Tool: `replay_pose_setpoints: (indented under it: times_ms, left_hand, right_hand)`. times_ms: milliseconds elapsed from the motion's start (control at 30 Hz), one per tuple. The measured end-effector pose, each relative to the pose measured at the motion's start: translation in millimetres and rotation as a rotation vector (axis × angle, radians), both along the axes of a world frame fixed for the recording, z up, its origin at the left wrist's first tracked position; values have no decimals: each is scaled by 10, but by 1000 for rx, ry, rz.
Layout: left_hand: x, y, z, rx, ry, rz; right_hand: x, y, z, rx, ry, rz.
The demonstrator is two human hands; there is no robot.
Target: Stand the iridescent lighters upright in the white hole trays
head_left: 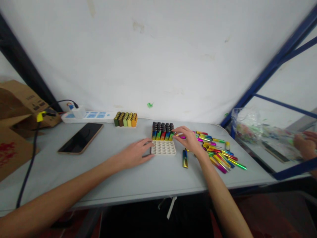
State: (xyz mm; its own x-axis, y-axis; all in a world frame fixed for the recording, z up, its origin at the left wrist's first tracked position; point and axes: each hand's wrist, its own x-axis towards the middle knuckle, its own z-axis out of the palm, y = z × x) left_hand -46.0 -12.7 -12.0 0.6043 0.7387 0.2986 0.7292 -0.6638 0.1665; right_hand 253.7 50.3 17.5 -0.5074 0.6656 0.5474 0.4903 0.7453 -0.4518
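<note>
A white tray (pixel 163 147) with rows of round holes lies on the table. Directly behind it stands a block of colourful lighters with black tops (pixel 162 131). My left hand (pixel 137 153) rests at the tray's left edge, fingers apart, holding nothing. At the right front corner of the lighter block is my right hand (pixel 186 138), its thumb and forefinger bent around the end lighter, with a small gap showing between them. Shiny metallic-coloured lighters (pixel 220 157) are scattered right of my right hand. One blue and gold lighter (pixel 185 159) lies apart, right of the tray.
A second lighter block (pixel 125 119) stands by the wall, beside a power strip (pixel 99 116). A phone (pixel 81 138) and cardboard box (pixel 15 145) are at left. Beyond the blue frame (pixel 262 76), another person's hands (pixel 305 143) appear near a plastic bag (pixel 247 127).
</note>
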Motion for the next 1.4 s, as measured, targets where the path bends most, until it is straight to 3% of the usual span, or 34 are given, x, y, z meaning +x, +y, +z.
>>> replay_pose_setpoints:
  times_ms: [167, 333, 467, 600, 767, 1133, 1400]
  left_hand:
    - [-2, 3, 0, -15, -17, 0]
    - [-14, 23, -28, -15, -41, -5]
    - [-16, 43, -53, -7, -69, -3]
    - [-22, 58, -65, 7, -105, -19]
    - [-35, 65, -82, 11, -83, -8]
    - [-44, 63, -73, 10, -59, -7]
    - [-31, 39, -20, 8, -72, -21]
  right_hand:
    - [84, 50, -8, 51, 29, -113]
    - [539, 252, -96, 167, 52, -447]
    - [908, 409, -238, 166, -83, -569]
    - [990, 490, -386, 88, -258, -535]
    - [818, 502, -451, -73, -426, -453]
    - [656, 487, -333, -43, -473, -460]
    - [781, 382, -295, -90, -356, -438]
